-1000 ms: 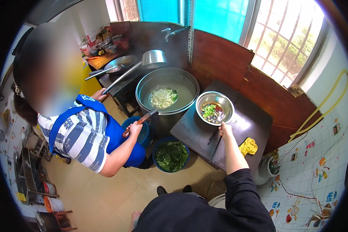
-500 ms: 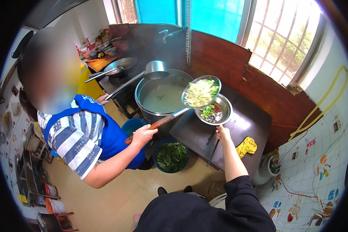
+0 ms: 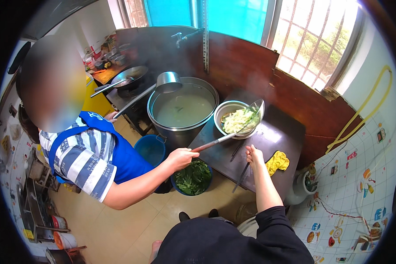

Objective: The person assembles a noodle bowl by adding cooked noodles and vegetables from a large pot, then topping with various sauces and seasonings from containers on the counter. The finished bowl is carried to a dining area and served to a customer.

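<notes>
My right hand (image 3: pixel 254 155) is over the dark metal table, in front of the steel bowl (image 3: pixel 231 104) and apart from it. Its fingers are curled together and no object shows in them. Dark slim utensils (image 3: pixel 240 177) lie beside it at the table's front edge. At the bottom edge a sliver of skin, perhaps my left hand (image 3: pixel 155 249), shows beside my dark top; its fingers are hidden. A co-worker's hand grips a wire strainer (image 3: pixel 256 115) by its wooden handle, tilted over the bowl. Pale and green chopped vegetables (image 3: pixel 236 120) lie in the bowl.
Left of the bowl stands a big pot (image 3: pixel 182 127) of cloudy, steaming liquid. The co-worker's other hand holds a long ladle (image 3: pixel 168 82) over its rim. A yellow cloth (image 3: pixel 277 163) lies on the table (image 3: pixel 282 135). On the floor is a tub of leafy greens (image 3: pixel 192 177).
My right hand has let go of the bowl's rim and drawn back toward me. The co-worker's strainer has tipped over, and its vegetables now lie in the bowl.
</notes>
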The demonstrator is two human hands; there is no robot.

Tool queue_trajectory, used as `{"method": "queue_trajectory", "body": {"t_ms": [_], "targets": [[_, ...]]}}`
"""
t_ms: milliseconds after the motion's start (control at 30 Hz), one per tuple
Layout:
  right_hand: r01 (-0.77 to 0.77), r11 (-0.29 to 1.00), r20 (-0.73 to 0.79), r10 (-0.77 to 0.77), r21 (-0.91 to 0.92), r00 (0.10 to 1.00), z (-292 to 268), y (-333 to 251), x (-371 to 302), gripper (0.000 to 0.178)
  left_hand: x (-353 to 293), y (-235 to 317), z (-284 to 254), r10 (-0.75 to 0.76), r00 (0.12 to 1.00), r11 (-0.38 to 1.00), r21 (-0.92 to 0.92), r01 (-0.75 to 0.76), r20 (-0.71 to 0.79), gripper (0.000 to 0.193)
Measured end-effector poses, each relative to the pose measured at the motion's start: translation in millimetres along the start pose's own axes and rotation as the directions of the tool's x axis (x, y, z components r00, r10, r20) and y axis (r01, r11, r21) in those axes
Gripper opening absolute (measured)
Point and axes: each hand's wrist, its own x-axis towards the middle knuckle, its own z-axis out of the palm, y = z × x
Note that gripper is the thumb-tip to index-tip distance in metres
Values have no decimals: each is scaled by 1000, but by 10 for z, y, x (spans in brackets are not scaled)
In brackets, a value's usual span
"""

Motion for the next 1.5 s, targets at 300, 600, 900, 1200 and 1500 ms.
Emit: {"method": "queue_trajectory", "body": {"t_ms": [300,600,900,1200,1500], "targets": [[-24,1000,23,23,17,999,-26,61,-85,40,-41,-18,-2,-13,1000,1000,15,13,28,6],[-24,999,12,24,-23,1000,1,73,12,38,-59,-101,15,7,999,1000,-5,-7,36,9],[39,991,1,-39,-131,999,229,-76,307,36,-606,217,109,179,981,976,138,-167,-79,21],[80,978,-8,-83,-193,996,372,-112,471,30,-499,-79,36,81,994,986,-141,-92,-77,22],[61,975,-21,-67,-214,997,377,-166,530,29,-393,-146,21,152,986,984,-84,-157,-66,24]]}}
